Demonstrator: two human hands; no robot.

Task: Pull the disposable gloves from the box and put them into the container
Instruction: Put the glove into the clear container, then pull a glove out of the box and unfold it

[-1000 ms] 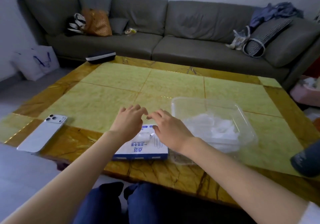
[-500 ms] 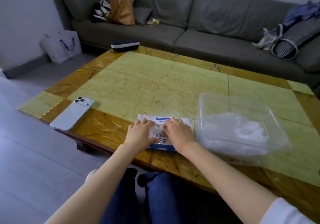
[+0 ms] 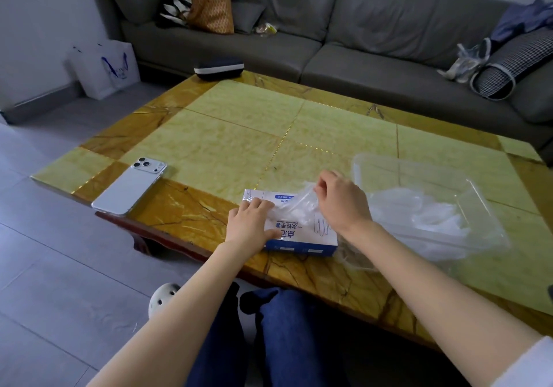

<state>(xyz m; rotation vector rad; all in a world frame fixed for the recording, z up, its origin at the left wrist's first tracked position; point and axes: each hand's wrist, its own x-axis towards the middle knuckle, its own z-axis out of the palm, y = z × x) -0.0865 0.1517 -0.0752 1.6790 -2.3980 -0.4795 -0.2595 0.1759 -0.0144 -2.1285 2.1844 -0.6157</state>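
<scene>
While the left hand (image 3: 251, 222) pressed on the white-and-blue cardboard box (image 3: 299, 238), the right hand (image 3: 341, 204) pinched a thin translucent plastic glove (image 3: 294, 207) partway out of its top opening.

Left fingers lay fairly flat across the box top. Right fingertips were closed on the glove's raised end, and its lower part was inside the box. The clear rectangular plastic container (image 3: 419, 168) stood just right of the box on the yellow-and-amber marble-pattern table (image 3: 239, 135), holding a loose heap of gloves (image 3: 434, 216). Risks noted: a sharp pull could drag out several clinging gloves, or lift the light box if left-hand pressure eased. The film could tear at the pinch. A short carry could leave the glove draped over the container rim.
</scene>
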